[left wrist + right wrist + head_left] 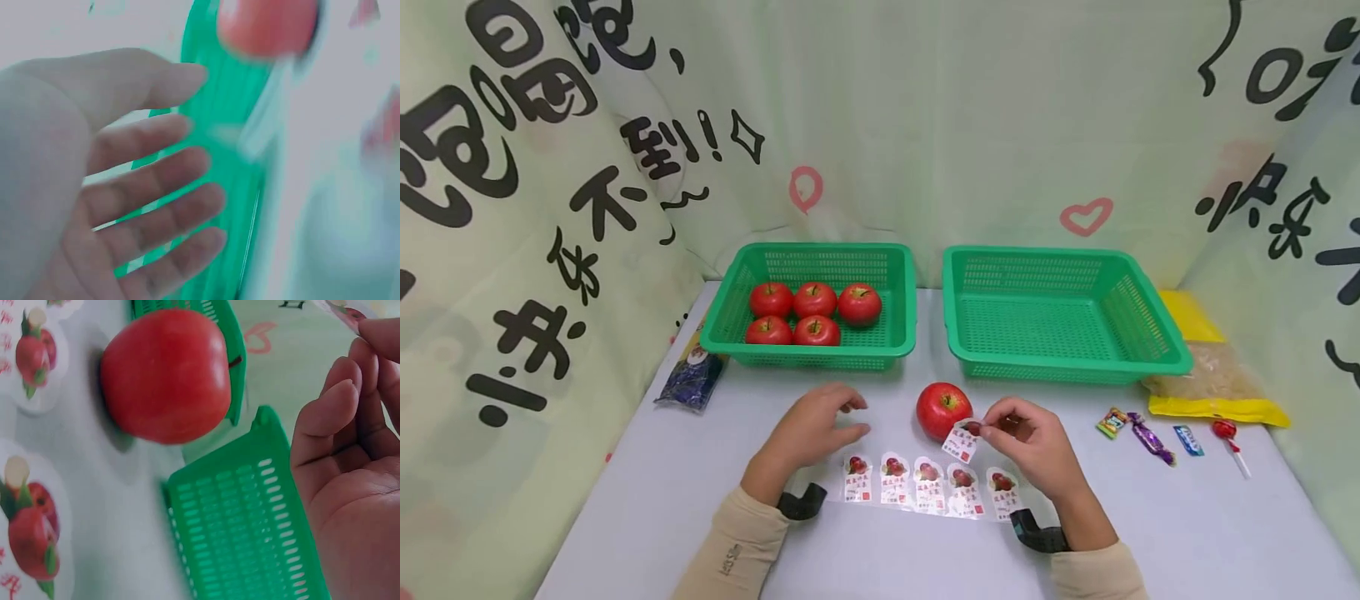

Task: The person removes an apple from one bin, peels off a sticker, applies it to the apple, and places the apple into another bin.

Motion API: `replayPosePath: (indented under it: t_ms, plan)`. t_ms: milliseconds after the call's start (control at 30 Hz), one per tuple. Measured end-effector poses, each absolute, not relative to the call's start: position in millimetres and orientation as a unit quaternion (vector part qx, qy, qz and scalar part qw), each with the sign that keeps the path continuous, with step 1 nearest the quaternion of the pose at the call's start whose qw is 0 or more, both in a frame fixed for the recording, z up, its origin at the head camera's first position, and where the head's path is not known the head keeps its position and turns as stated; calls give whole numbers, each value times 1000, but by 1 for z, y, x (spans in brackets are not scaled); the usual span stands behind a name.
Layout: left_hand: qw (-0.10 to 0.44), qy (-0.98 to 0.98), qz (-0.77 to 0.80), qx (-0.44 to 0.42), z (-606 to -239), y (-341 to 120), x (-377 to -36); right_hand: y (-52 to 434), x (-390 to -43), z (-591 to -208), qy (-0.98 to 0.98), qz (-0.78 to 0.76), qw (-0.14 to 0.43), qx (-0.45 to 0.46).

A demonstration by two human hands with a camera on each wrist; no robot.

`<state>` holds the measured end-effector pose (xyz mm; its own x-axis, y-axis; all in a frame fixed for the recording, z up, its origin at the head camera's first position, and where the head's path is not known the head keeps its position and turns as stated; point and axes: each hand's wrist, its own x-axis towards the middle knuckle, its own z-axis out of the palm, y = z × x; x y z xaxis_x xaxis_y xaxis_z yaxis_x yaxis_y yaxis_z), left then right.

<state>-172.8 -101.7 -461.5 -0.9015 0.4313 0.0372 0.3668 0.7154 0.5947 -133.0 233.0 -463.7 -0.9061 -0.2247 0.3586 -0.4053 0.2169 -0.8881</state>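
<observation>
While the left hand (808,429) is spread and holds nothing, the right hand (1026,442) pinches a thin white sticker (961,443) printed with red fruit.
Between the left and right edges of the worktop (865,567) lies a clear plastic sheet (876,492), then a round, shiny red apple (943,408), with the sticker just beside it. The sticker should be light, bendy and easy to crease, so hold one edge.
</observation>
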Motion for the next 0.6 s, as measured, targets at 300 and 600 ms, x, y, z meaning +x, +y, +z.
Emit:
replayPosePath:
  t_ms: [300,600]
  plan:
    - [44,915,322,237,-472,-11,-185,244,-143,-475,-722,670,62,161]
    - [34,902,381,201,-490,9,-180,241,-138,-484,-728,674,40,118]
